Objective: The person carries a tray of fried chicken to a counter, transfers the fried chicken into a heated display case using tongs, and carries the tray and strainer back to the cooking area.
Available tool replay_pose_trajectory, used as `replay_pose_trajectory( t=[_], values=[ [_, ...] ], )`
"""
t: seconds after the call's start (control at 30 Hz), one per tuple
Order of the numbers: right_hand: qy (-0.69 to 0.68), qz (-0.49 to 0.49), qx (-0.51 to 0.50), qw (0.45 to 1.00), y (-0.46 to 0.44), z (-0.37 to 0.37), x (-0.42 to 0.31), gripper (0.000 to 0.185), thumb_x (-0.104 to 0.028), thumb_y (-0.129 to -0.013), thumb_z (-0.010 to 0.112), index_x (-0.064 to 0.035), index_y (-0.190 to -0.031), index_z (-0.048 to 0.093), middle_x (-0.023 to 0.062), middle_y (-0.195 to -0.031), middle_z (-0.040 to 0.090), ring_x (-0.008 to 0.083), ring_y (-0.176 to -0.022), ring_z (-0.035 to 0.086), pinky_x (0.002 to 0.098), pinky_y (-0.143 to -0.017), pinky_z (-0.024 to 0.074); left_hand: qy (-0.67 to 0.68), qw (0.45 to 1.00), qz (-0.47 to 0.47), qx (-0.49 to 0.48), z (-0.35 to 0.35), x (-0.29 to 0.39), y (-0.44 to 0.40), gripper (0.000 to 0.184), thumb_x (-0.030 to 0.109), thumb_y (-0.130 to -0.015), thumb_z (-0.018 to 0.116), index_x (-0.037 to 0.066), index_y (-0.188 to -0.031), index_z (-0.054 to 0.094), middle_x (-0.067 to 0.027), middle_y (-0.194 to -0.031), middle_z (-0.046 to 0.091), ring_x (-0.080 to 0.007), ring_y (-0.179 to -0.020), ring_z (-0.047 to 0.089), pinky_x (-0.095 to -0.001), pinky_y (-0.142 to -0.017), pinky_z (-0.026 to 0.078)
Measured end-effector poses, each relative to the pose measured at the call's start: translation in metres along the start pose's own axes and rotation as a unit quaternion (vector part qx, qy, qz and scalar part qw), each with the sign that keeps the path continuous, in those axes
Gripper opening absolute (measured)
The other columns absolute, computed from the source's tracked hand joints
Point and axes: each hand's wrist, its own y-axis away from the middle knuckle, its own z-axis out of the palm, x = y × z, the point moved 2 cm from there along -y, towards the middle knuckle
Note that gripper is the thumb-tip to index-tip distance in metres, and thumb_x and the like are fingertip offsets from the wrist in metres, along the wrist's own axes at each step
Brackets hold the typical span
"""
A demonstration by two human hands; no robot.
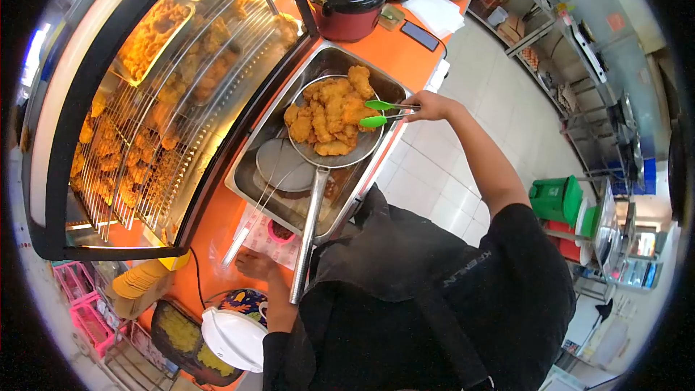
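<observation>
A pair of tongs with green tips (373, 122) is in my right hand (432, 106), which is closed around its metal arms. The tips are apart at the right edge of a heap of golden fried chicken (329, 116). That heap fills a round strainer, whose long metal handle (310, 235) points toward me. The strainer sits over a deep steel tray (239, 174), where a round metal lid-like disc (284, 165) with a thin handle also lies. My left hand (257, 264) rests on the orange counter beside printed paper, fingers loosely bent, with nothing visible in it.
A lit glass display case (184, 101) with fried food on racks stands left of the tray. Behind are a red rice cooker (347, 3) and a phone (420, 36). Near my left arm are a pink cup (279, 231), a white lidded container (233, 339) and a dark divided tray (184, 340).
</observation>
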Motion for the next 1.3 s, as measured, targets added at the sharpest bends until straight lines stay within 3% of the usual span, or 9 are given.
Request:
replay_pose_trajectory(
  t=[0.2, 0.27, 0.37, 0.53, 0.67, 0.9, 1.1, 1.2, 1.3],
  values=[
    [-0.031, -0.012, -0.067, 0.997, -0.016, -0.018, -0.001, 0.051, -0.034, -0.085, 0.082, -0.0129, -0.131, 0.071, 0.0044, -0.093, 0.077, 0.0143, -0.082, 0.067, 0.0314, -0.079, 0.0549, 0.021, 0.993, 0.051, 0.102, 0.022, -0.012, 0.006, 0.041, 0.039, -0.104, 0.043, 0.0, -0.105, 0.058, -0.0228, -0.105, 0.059, -0.0439, -0.094, 0.056, -0.0561, -0.078, 0.046],
    [0.013, -0.065, -0.082, 0.994, -0.013, -0.017, -0.013, 0.058, -0.048, -0.09, 0.075, -0.0133, -0.136, 0.067, 0.0135, -0.111, 0.076, 0.0248, -0.099, 0.071, 0.0399, -0.093, 0.0535, 0.012, 0.991, 0.079, 0.107, 0.009, 0.0, 0.004, 0.041, 0.038, -0.104, 0.043, 0.001, -0.105, 0.059, -0.0228, -0.104, 0.059, -0.044, -0.093, 0.056, -0.056, -0.078, 0.046],
    [0.018, -0.24, -0.077, 0.968, -0.045, 0.013, 0.017, 0.053, -0.053, -0.094, 0.067, -0.0016, -0.107, 0.073, 0.0197, -0.099, 0.072, 0.033, -0.09, 0.066, 0.0463, -0.08, 0.051, 0.093, 0.972, 0.187, 0.104, 0.011, 0.054, 0.002, 0.04, 0.037, -0.104, 0.043, 0.001, -0.104, 0.059, -0.0228, -0.103, 0.059, -0.044, -0.093, 0.056, -0.0559, -0.079, 0.046],
    [0.06, -0.065, -0.037, 0.995, -0.072, 0.048, 0.01, 0.049, -0.056, -0.082, 0.078, -0.01, -0.099, 0.079, 0.011, -0.089, 0.074, 0.0276, -0.082, 0.066, 0.045, -0.073, 0.0505, 0.25, 0.889, 0.383, 0.011, 0.011, 0.151, 0.003, 0.038, 0.036, -0.104, 0.044, 0.001, -0.103, 0.059, -0.0227, -0.101, 0.06, -0.0442, -0.092, 0.056, -0.0556, -0.079, 0.046],
    [-0.002, 0.013, -0.087, 0.996, -0.046, 0.034, 0.004, 0.046, -0.054, -0.083, 0.079, -0.0156, -0.109, 0.08, 0.0037, -0.087, 0.074, 0.0203, -0.082, 0.065, 0.039, -0.072, 0.0512, 0.296, 0.851, 0.432, -0.03, 0.008, 0.186, 0.004, 0.037, 0.035, -0.104, 0.044, 0.001, -0.102, 0.06, -0.0226, -0.099, 0.06, -0.0443, -0.091, 0.056, -0.0553, -0.079, 0.045],
    [-0.243, 0.043, 0.019, 0.969, 0.015, 0.02, 0.01, 0.042, -0.05, -0.084, 0.08, -0.0145, -0.106, 0.081, -0.0011, -0.072, 0.063, 0.0113, -0.065, 0.057, 0.0295, -0.054, 0.0424, 0.322, 0.822, 0.464, -0.071, 0.006, 0.207, -0.005, 0.035, 0.032, -0.105, 0.044, 0.001, -0.1, 0.061, -0.0225, -0.096, 0.061, -0.0445, -0.089, 0.056, -0.0549, -0.08, 0.045],
    [-0.357, -0.036, 0.085, 0.93, 0.039, -0.012, -0.054, 0.049, -0.051, -0.09, 0.077, -0.0091, -0.115, 0.077, -0.0035, -0.074, 0.063, 0.0047, -0.07, 0.054, 0.0235, -0.056, 0.04, 0.284, 0.867, 0.407, -0.044, 0.018, 0.147, -0.045, 0.034, 0.03, -0.105, 0.045, 0.001, -0.099, 0.061, -0.0224, -0.094, 0.061, -0.0447, -0.088, 0.056, -0.0545, -0.08, 0.044],
    [-0.318, -0.072, 0.024, 0.945, 0.03, -0.027, -0.118, 0.046, -0.04, -0.097, 0.07, -0.0093, -0.131, 0.071, -0.0047, -0.067, 0.056, 0.0044, -0.056, 0.047, 0.0237, -0.05, 0.0388, 0.177, 0.961, 0.211, 0.037, 0.011, 0.064, -0.046, 0.033, 0.029, -0.105, 0.045, 0.001, -0.098, 0.062, -0.0223, -0.093, 0.061, -0.0448, -0.087, 0.055, -0.0543, -0.08, 0.044],
    [-0.316, -0.098, -0.043, 0.943, 0.014, -0.042, -0.215, 0.046, -0.036, -0.099, 0.067, -0.0053, -0.133, 0.067, -0.0041, -0.063, 0.053, 0.0028, -0.051, 0.043, 0.0231, -0.045, 0.0331, 0.168, 0.984, 0.04, 0.038, 0.013, 0.015, -0.018, 0.032, 0.028, -0.105, 0.045, 0.002, -0.097, 0.062, -0.0222, -0.091, 0.062, -0.0449, -0.087, 0.055, -0.0541, -0.08, 0.044]
  ],
)
